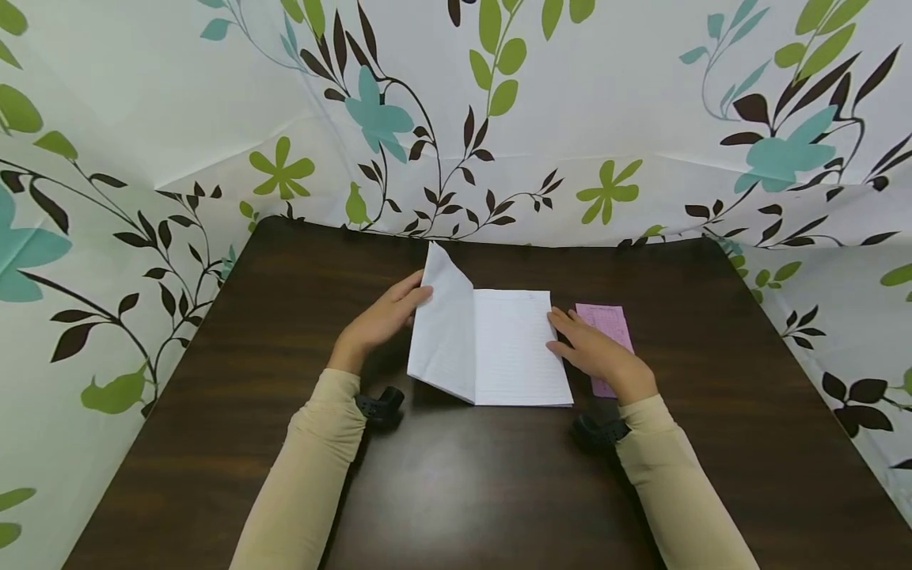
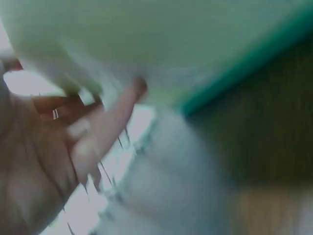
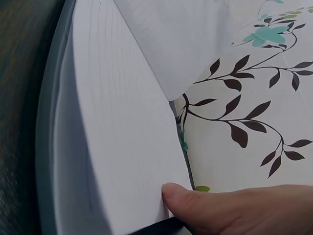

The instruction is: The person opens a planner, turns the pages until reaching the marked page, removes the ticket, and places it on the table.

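A notebook (image 1: 523,348) with lined white pages lies open on the table, its left side (image 1: 445,332) raised at a slant. My left hand (image 1: 385,313) holds that raised side by its outer edge, thumb on the page and the other fingers behind it. In the left wrist view, blurred, the left thumb (image 2: 115,122) lies against the paper. My right hand (image 1: 594,352) rests at the right page's outer edge with fingers extended. The right wrist view has the right thumb (image 3: 183,198) on the edge of the lined page (image 3: 122,127).
A pink printed slip (image 1: 606,321) lies right of the notebook, partly under the right hand. The dark wooden table (image 1: 456,491) meets a leaf-patterned cloth (image 1: 442,119) at the back and sides. Black wrist cameras (image 1: 381,405) sit on both wrists.
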Demonstrator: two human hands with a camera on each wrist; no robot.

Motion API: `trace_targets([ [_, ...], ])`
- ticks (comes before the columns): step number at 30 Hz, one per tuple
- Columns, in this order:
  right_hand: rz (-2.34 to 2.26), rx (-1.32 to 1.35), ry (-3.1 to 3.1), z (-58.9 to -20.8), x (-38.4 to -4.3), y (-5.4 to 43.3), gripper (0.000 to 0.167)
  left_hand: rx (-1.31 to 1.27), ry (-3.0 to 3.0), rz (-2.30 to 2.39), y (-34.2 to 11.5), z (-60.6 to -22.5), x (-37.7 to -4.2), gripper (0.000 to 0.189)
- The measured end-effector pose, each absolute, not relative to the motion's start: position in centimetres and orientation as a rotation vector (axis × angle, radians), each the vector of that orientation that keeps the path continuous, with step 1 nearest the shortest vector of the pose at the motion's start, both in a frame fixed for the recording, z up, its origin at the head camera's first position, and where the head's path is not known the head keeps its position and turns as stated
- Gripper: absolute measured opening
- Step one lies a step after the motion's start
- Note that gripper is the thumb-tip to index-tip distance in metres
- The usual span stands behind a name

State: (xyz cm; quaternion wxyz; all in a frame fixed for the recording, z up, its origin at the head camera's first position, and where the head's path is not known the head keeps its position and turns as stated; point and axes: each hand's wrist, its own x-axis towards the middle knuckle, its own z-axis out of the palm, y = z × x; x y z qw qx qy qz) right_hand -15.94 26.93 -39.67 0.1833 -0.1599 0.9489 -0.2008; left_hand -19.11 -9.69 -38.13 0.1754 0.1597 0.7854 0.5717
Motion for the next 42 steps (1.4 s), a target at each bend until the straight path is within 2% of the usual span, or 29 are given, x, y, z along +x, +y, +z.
trace_targets([
  [6,-0.557,-0.445,2.698,-39.7,-15.8,27.1,0.064,0.575,2.385,1.428,-4.3,-34.5,-18.7,0.061],
  [8,-0.558,-0.426,2.696,-39.8,-15.7,27.2,0.064,0.565,2.512,1.250,-2.0,-33.3,-18.7,0.063],
  [13,-0.559,-0.431,2.712,-39.6,-15.6,27.6,0.063,0.515,2.799,0.717,4.0,-31.7,-18.4,0.053],
  [18,-0.591,-0.448,2.704,-39.5,-15.8,27.7,0.062,0.449,2.872,0.508,8.4,-32.6,-18.3,0.059],
  [23,-0.653,-0.456,2.663,-39.3,-16.6,28.0,0.061,0.377,2.914,0.367,10.9,-34.3,-18.2,0.063],
  [32,-0.811,-0.384,2.812,-38.3,-17.5,29.5,0.058,0.239,2.914,0.046,14.3,-36.1,-18.4,0.080],
  [42,-0.900,-0.345,2.868,-38.0,-16.7,30.1,0.052,0.223,2.902,-0.043,16.0,-39.2,-18.0,0.085],
])
